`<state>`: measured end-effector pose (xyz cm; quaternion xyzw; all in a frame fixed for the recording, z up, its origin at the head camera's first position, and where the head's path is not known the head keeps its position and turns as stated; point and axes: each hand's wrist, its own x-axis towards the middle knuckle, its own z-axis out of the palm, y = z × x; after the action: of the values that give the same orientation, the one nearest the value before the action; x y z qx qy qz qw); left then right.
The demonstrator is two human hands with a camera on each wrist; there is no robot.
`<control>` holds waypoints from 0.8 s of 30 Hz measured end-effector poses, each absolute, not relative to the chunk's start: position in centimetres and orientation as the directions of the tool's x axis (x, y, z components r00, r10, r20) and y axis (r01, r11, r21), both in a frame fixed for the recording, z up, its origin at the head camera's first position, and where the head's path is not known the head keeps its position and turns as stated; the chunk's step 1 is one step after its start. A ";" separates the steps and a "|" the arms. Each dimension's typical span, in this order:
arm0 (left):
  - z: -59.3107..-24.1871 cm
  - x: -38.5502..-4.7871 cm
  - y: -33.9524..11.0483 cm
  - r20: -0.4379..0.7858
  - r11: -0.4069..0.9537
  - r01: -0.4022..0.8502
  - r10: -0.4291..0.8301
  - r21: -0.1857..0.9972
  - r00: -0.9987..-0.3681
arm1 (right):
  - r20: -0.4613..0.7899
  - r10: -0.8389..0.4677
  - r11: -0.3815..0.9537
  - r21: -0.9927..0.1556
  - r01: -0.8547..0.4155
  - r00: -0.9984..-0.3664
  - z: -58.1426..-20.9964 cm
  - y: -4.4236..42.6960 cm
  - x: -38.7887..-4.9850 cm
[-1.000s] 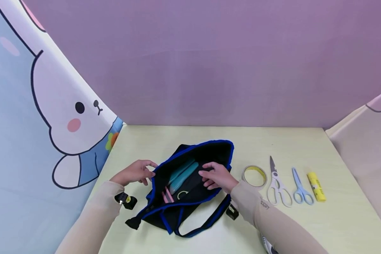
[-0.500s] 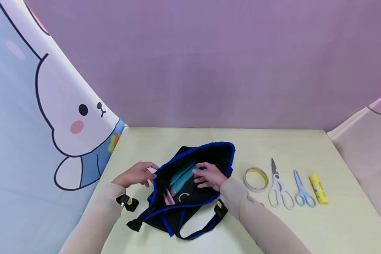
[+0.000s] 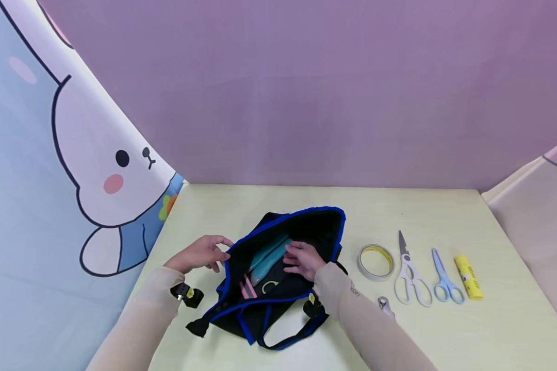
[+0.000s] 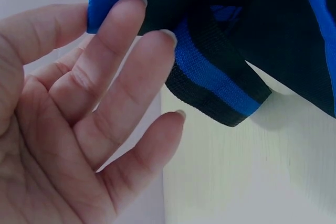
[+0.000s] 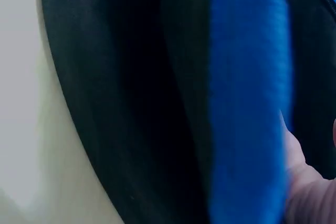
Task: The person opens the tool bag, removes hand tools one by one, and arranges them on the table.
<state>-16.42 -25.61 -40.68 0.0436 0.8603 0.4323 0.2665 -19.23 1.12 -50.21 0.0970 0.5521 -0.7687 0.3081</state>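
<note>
A black bag (image 3: 322,226) with blue trim lies on its side, its mouth facing me. Inside are long teal objects (image 3: 269,260) of unclear kind, a pink striped item (image 3: 247,287) and a pale yellow ring (image 3: 270,286). My left hand (image 3: 201,255) pinches the bag's left rim between thumb and finger; in the left wrist view its other fingers (image 4: 142,87) are loosely bent. My right hand (image 3: 304,257) reaches into the mouth, its relaxed fingers by the upper end of the teal objects. In the right wrist view the blue trim (image 5: 249,98) hides most of that hand.
To the right on the table (image 3: 436,216) lie a tape roll (image 3: 361,265), white-handled scissors (image 3: 407,270), small blue scissors (image 3: 441,278) and a yellow glue stick (image 3: 469,277). Beside my right sleeve is a partly hidden metallic item (image 3: 385,305). A strap (image 3: 292,341) hangs at the bag's front.
My right hand has moved left inside the bag, up to the teal objects. A metallic item now shows beside my right sleeve. My left hand has stayed at the rim.
</note>
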 end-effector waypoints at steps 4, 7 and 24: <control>-40.6 -16.4 -25.7 -0.422 0.624 -0.159 0.299 0.765 -0.856 | -0.501 -0.366 -0.219 -0.773 0.595 -0.785 -50.7 0.6 -19.4; -40.6 -16.5 -25.6 -0.419 0.619 -0.162 0.296 0.768 -0.858 | -0.505 -0.364 -0.241 -0.760 0.603 -0.782 -50.9 0.5 -19.7; -40.9 -16.3 -25.6 -0.429 0.613 -0.185 0.278 0.768 -0.859 | -0.552 -0.362 -0.353 -0.665 0.659 -0.751 -52.3 -0.3 -20.6</control>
<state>-16.29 -25.57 -40.86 0.0271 0.8584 0.4391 0.2638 -20.59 -0.33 -52.32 0.1567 0.4730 -0.8073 0.3163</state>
